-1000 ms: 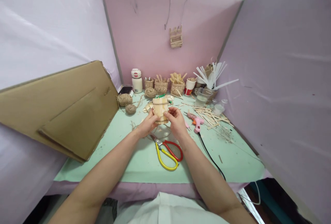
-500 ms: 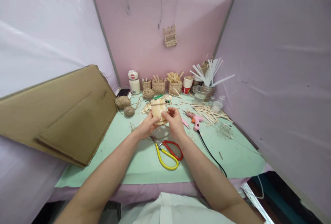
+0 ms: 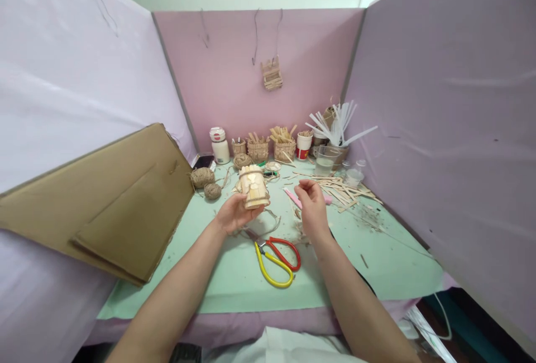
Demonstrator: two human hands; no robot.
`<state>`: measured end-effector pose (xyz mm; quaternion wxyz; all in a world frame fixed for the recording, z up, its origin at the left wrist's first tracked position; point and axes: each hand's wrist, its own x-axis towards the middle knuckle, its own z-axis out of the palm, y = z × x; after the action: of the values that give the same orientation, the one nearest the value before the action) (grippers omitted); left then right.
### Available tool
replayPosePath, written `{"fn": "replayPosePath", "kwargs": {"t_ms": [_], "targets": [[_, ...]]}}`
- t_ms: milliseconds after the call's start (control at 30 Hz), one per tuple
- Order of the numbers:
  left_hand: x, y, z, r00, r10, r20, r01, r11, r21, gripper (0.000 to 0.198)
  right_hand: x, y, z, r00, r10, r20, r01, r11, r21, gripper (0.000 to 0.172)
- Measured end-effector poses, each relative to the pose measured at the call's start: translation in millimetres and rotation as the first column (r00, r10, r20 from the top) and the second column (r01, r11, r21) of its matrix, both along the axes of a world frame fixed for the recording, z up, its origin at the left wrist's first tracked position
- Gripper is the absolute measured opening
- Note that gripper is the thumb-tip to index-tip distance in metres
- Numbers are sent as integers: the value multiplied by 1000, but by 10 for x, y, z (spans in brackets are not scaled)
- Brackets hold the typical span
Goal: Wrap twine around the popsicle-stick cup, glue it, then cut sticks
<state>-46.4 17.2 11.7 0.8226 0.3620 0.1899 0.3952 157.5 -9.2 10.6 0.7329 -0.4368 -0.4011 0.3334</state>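
My left hand (image 3: 234, 213) holds a small cup-shaped holder made of wooden craft sticks (image 3: 253, 186) upright above the green table mat (image 3: 234, 273). My right hand (image 3: 310, 206) is off to the right of it, fingers curled in a pinch, and I cannot make out anything between them. It hovers over the pink glue gun (image 3: 293, 197), which it partly hides. Twine lies loose under the holder. Scissors with red and yellow handles (image 3: 276, 257) lie on the mat just in front of both hands.
A large cardboard sheet (image 3: 100, 195) leans at the left. Twine balls (image 3: 202, 176), a white bottle (image 3: 219, 145), stick-filled baskets (image 3: 285, 144), cups and white strips (image 3: 339, 123) line the back. Loose sticks (image 3: 343, 189) litter the right. Pink and lilac partitions enclose the table.
My right hand has let go of the stick holder and moved right, over the glue gun. My left hand alone now holds the holder, raised slightly. The camera view tilted up.
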Motion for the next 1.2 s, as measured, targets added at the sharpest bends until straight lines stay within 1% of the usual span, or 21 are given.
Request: {"fn": "replayPosePath", "kwargs": {"t_ms": [67, 133, 200, 267, 333, 367, 467, 500, 533, 600, 633, 667, 700, 767, 833, 967, 1067, 1200], "targets": [[-29, -2, 8, 999, -24, 23, 24, 1000, 10, 54, 55, -67, 25, 999, -9, 47, 9, 1000, -12, 24], [-62, -4, 16, 999, -37, 38, 36, 999, 32, 56, 71, -134, 54, 995, 26, 99, -24, 999, -22, 20], [-92, -2, 21, 999, -26, 38, 23, 998, 56, 58, 58, -196, 77, 978, 120, 172, -115, 993, -37, 16], [-113, 3, 21, 999, -4, 35, 2, 997, 74, 60, 37, -252, 89, 920, 242, 308, -234, 970, -65, 14], [-122, 6, 20, 999, 6, 33, -9, 997, 81, 64, 30, -303, 97, 813, 327, 482, -312, 943, -113, 12], [-122, 5, 21, 1000, 6, 31, -9, 997, 82, 66, 37, -325, 100, 758, 340, 557, -320, 937, -137, 12], [-112, -8, 43, 1000, 14, 26, -16, 997, 73, 70, 91, -384, 111, 611, 325, 722, -256, 944, -209, 13], [-108, -13, 59, 999, 28, 30, -30, 997, 67, 70, 113, -404, 115, 546, 327, 771, -225, 944, -241, 12], [-107, -16, 80, 998, 50, 41, -53, 997, 61, 70, 133, -426, 119, 464, 348, 815, -205, 937, -284, 12], [-117, -14, 132, 988, 124, 88, -129, 990, 57, 67, 160, -474, 130, 287, 426, 858, -197, 903, -383, 12], [-131, -7, 161, 978, 168, 121, -176, 983, 60, 65, 165, -498, 136, 214, 469, 857, -204, 880, -430, 13], [-151, 4, 189, 965, 211, 157, -223, 973, 62, 63, 165, -518, 141, 159, 505, 848, -212, 857, -470, 14], [-177, 17, 215, 949, 251, 193, -267, 962, 64, 60, 161, -534, 144, 120, 531, 839, -213, 839, -501, 14], [-238, 47, 257, 918, 311, 245, -334, 941, 57, 55, 151, -548, 145, 81, 553, 829, -190, 825, -532, 14], [-297, 69, 280, 900, 345, 267, -370, 928, 47, 52, 146, -544, 136, 68, 557, 828, -156, 825, -543, 16], [-348, 72, 291, 884, 395, 250, -418, 907, 46, 49, 146, -545, 138, 49, 556, 830, -112, 829, -548, 20], [-328, 57, 289, 893, 395, 216, -414, 909, 48, 50, 134, -582, 192, 28, 564, 825, -114, 822, -558, 20], [-318, 45, 276, 918, 341, 204, -360, 931, 64, 51, 105, -653, 305, 25, 564, 825, -128, 821, -557, 19]]}}
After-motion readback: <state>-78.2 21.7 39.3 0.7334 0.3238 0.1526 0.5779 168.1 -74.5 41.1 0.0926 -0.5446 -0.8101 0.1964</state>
